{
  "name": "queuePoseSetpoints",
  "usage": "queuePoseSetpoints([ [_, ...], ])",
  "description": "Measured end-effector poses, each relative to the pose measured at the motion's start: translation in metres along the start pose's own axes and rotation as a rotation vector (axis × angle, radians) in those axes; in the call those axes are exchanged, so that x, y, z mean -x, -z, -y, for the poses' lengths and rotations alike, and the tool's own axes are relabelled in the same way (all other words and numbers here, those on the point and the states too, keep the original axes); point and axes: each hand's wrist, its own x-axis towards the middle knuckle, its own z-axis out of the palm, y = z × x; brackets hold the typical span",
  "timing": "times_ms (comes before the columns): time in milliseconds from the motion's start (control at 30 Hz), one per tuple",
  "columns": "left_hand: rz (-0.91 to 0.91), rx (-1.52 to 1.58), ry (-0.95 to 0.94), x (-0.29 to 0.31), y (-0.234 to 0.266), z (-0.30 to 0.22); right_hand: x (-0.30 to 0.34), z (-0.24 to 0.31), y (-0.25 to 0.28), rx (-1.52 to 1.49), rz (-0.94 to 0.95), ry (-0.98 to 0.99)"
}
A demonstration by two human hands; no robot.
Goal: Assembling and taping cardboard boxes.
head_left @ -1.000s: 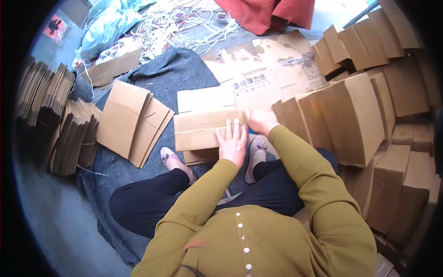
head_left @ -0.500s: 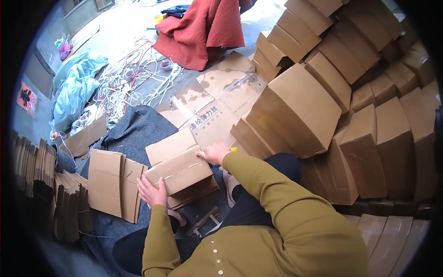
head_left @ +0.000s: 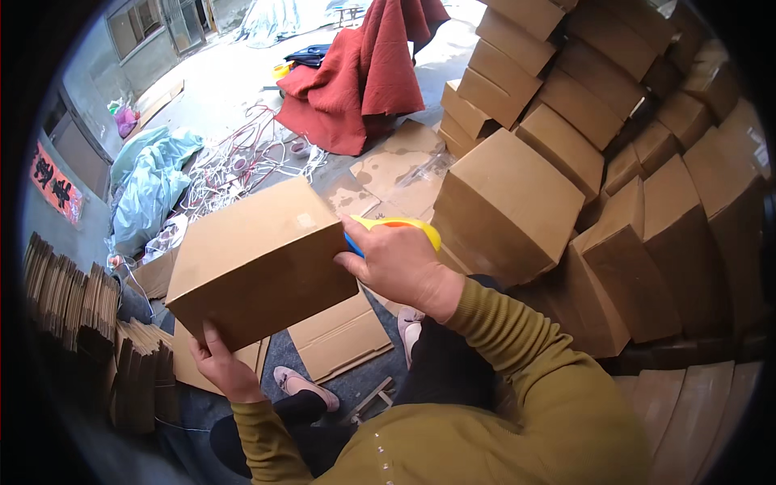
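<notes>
A closed brown cardboard box (head_left: 259, 234) is held up in front of me, tilted, between both hands. My left hand (head_left: 225, 370) grips its near lower left corner, thumb on the near side and fingers partly hidden beneath. At the box's right end, my right hand (head_left: 396, 259) is closed on a yellow plastic tool (head_left: 428, 232) with orange and blue parts; its kind is not clear. The thumb and fingertips of that hand also press against the box. Below the box, a flattened carton (head_left: 339, 335) lies on the dark cloth by my feet.
Stacked boxes (head_left: 598, 97) rise on the right, with a large box (head_left: 517, 202) closest. Folded cartons (head_left: 73, 283) stand at the left. Tangled straps (head_left: 242, 162), a pale blue plastic sheet (head_left: 153, 186) and a red quilted cover (head_left: 356, 97) lie beyond.
The box has been raised off the flat cartons toward me and turned, so another face shows on top. Both hands moved with it. The yellow tool is now in clear sight.
</notes>
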Motion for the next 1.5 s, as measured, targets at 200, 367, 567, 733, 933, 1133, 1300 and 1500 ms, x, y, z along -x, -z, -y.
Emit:
queuePoseSetpoints([
  [200, 0.548, 0.611, -0.222, -0.044, -0.204, -0.046, 0.079, -0.016, 0.187, 0.055, -0.727, -0.49],
  [367, 0.697, 0.127, -0.335, -0.001, -0.376, -0.03, 0.19, -0.03, 0.188, -0.058, -1.089, -0.457],
  [567, 1.031, 0.094, -0.378, 0.091, -0.333, -0.007, 0.231, -0.05, 0.138, -0.427, -0.893, -0.553],
  [733, 0.889, -0.086, -0.159, 0.069, -0.242, 0.055, 0.178, -0.053, 0.116, -0.93, -0.839, -0.424],
  [933, 0.485, -0.587, 0.352, 0.039, -0.057, 0.229, 0.075, -0.04, 0.046, -1.879, -0.39, -0.445],
  [1133, 0.282, -1.114, 0.863, 0.092, 0.082, 0.279, 0.003, -0.023, -0.027, -2.127, -0.091, -0.598],
  [1300, 0.295, -1.075, 0.984, 0.103, 0.104, 0.327, -0.01, -0.03, -0.07, -1.858, -0.107, -0.715],
  [1500, 0.169, -1.112, 1.021, 0.087, 0.103, 0.372, -0.011, -0.039, -0.084, -1.749, -0.045, -0.862],
])
